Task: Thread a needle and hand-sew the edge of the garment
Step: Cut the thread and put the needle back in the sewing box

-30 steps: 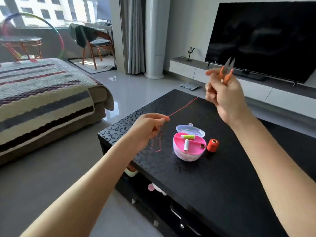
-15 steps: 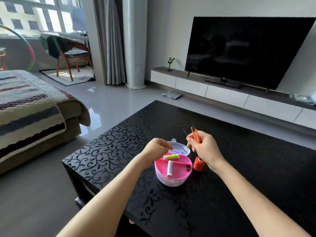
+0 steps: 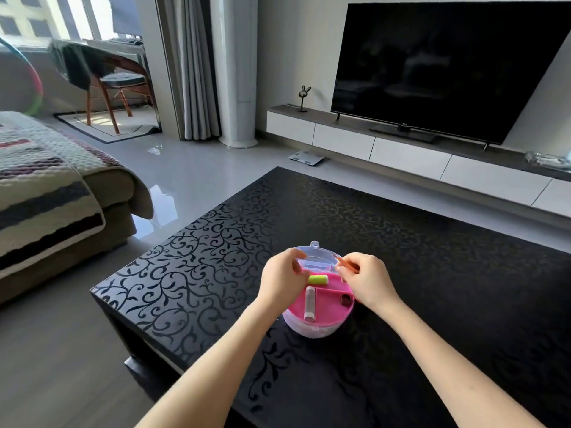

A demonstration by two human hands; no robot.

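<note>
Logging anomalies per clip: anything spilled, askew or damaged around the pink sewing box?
Nothing stands out. The round pink sewing box sits upright on the black table, clear lid open, green spool and white spool in its tray.

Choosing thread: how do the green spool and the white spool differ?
The green spool lies crosswise at the far side; the white spool lies lengthwise, nearer the person. The green spool looks shorter than the white spool. Both lie flat in the pink tray.
</note>
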